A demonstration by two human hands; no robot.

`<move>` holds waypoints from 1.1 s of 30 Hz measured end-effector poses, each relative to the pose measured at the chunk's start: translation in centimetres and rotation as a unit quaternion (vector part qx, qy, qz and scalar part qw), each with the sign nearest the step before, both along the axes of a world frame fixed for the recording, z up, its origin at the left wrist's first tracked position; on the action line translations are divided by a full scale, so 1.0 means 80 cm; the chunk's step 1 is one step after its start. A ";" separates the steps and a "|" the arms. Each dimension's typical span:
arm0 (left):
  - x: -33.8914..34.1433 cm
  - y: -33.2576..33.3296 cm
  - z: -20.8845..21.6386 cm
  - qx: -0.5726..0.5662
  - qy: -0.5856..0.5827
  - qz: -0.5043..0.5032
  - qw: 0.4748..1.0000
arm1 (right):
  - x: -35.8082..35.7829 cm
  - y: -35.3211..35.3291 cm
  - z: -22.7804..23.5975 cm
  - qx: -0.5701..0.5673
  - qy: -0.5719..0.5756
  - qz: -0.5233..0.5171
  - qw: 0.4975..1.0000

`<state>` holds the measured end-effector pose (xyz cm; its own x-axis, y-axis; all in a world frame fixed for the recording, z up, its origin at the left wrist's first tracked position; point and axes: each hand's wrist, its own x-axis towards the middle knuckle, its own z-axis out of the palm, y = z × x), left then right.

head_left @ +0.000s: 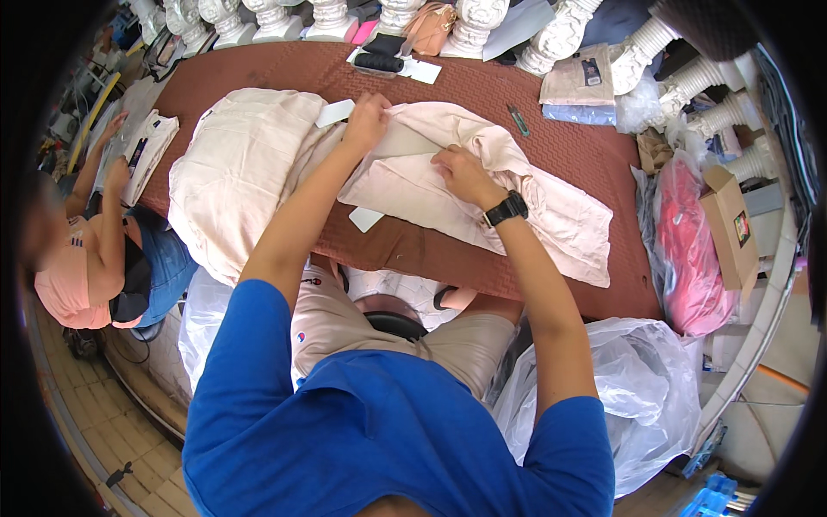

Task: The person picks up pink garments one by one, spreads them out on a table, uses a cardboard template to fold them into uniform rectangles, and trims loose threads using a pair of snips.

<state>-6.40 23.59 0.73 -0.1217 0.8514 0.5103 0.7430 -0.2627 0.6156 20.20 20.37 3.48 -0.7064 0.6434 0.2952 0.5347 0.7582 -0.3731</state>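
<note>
A pale pink cotton garment (245,164) lies spread and partly folded across the brown table, its wider bunched part at the left and a long flat part at the right. My left hand (368,123) is closed on the cloth near its far edge, close to a white card (335,113) lying on the fabric. My right hand (466,176), with a black watch on the wrist, has its fingers curled on the cloth beside a raised fold; the fingertips seem to pinch it. A second white card (365,219) rests at the garment's near edge.
A green cutter (519,121) lies on the brown table cover (594,164). Black thread spools (379,62) stand at the back by white balusters. Packed clothes (579,86), a red bundle (689,250) and a cardboard box (729,228) line the right. Another person (99,258) works at the left.
</note>
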 end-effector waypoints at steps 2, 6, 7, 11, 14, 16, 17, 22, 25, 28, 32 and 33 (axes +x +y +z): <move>0.021 -0.033 0.004 -0.128 0.066 -0.002 0.990 | -0.006 -0.015 -0.013 0.054 -0.014 -0.100 0.993; 0.040 -0.076 0.002 -0.169 0.200 0.082 0.962 | -0.012 -0.024 -0.003 0.086 -0.087 -0.142 0.982; 0.039 -0.076 0.004 -0.184 0.189 0.089 0.960 | -0.010 -0.021 0.003 -0.020 -0.094 -0.102 0.990; 0.016 -0.074 0.002 -0.275 0.067 0.103 0.954 | -0.030 -0.036 0.068 -0.439 -0.125 -0.176 0.872; 0.022 -0.073 0.022 -0.294 -0.079 0.053 0.951 | 0.000 -0.017 0.020 -0.280 -0.155 -0.288 0.903; 0.023 -0.082 0.041 -0.271 -0.143 0.006 0.952 | 0.013 -0.011 0.014 -0.190 -0.123 -0.316 0.922; 0.024 -0.092 0.056 -0.255 -0.159 -0.024 0.953 | 0.021 -0.012 0.012 -0.169 -0.110 -0.311 0.929; 0.025 -0.141 0.138 -0.149 -0.178 -0.186 0.955 | 0.055 -0.015 0.027 -0.189 0.112 -0.214 0.952; 0.013 -0.181 0.199 -0.099 -0.172 -0.193 0.961 | 0.049 -0.030 0.068 -0.360 0.268 -0.190 0.873; -0.001 -0.190 0.228 -0.025 -0.245 -0.155 0.957 | 0.071 -0.023 0.075 -0.478 0.367 -0.093 0.793; -0.031 -0.180 0.212 0.058 -0.232 -0.024 0.971 | 0.095 -0.009 0.117 -0.503 0.493 -0.058 0.708; -0.035 -0.172 0.199 0.092 -0.183 0.018 0.979 | 0.110 0.008 0.122 -0.472 0.528 -0.077 0.702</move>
<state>-9.17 9.86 16.63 -0.3526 0.7415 0.5708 0.4917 -0.3722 0.7872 29.03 20.97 13.27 -0.3160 0.9487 -0.0072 -0.3696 -0.1301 -0.9200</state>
